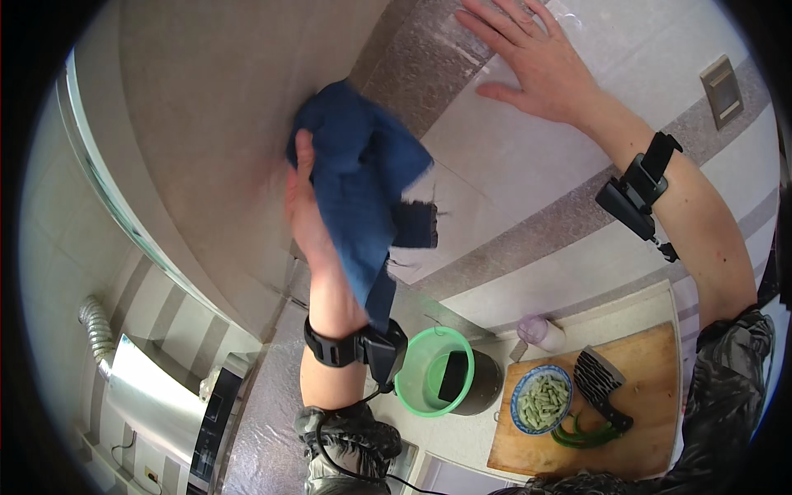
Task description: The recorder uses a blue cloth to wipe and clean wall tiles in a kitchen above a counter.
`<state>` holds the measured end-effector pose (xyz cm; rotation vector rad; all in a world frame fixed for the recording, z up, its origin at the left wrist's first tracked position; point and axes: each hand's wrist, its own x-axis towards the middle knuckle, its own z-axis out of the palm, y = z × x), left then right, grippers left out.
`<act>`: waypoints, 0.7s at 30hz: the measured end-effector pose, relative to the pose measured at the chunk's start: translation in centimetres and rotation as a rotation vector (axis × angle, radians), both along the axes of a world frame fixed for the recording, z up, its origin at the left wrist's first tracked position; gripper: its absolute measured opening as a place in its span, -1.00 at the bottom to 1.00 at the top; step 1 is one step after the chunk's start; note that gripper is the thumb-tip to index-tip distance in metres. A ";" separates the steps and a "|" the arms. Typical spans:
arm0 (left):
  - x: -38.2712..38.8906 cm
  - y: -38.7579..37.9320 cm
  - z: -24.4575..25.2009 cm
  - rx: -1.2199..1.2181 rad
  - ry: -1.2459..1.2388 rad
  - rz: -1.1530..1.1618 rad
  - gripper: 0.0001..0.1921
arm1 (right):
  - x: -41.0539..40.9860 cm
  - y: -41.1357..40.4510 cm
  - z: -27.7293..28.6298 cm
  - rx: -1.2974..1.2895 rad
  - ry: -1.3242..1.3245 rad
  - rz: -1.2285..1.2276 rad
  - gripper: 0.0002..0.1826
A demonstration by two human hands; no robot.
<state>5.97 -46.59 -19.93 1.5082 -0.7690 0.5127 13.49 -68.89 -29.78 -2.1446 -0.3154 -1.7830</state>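
Observation:
My left hand [309, 213] holds a frayed blue cloth [356, 148] up against the beige wall [204, 124], its thumb showing over the cloth's left side. Loose strips of the cloth hang down toward my wrist. The fingers behind the cloth are hidden. My right hand [535, 65] is spread out on the tiled wall [495, 167] at the upper right and holds nothing; its fingertips reach the top of the view. A dark stone-patterned tile band [421, 71] runs between the two hands.
Below stand a green plastic basin [433, 331] and a dark container [486, 383]. A wooden cutting board [649, 383] bears a cleaver [597, 380], green peppers [578, 436] and a bowl of cut green vegetables [544, 402]. A jar [541, 334] stands behind. A range hood [154, 402] is lower left.

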 end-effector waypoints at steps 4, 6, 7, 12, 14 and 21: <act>4.0 -0.9 0.1 -0.033 0.113 -0.191 -0.65 | 0.0 -0.2 -0.3 -0.007 -0.041 -0.004 -0.14; 6.1 -0.4 0.7 -0.021 0.140 -0.261 -0.63 | -0.6 0.1 0.2 -0.005 -0.020 0.007 -0.14; 6.6 -0.2 0.6 -0.014 0.152 -0.265 -0.63 | -0.5 0.0 0.2 -0.011 -0.013 0.021 -0.14; 5.6 0.1 -2.9 0.014 0.320 -0.006 -0.66 | 1.4 -0.4 -0.8 -0.010 -0.116 -0.002 -0.14; 5.1 0.5 -4.0 0.033 0.334 -0.019 -0.67 | 1.7 -0.6 -1.2 -0.018 -0.142 -0.007 -0.13; 4.7 1.5 -1.3 0.068 0.189 -0.003 -0.68 | 1.3 -0.5 -1.0 -0.009 -0.137 0.001 -0.13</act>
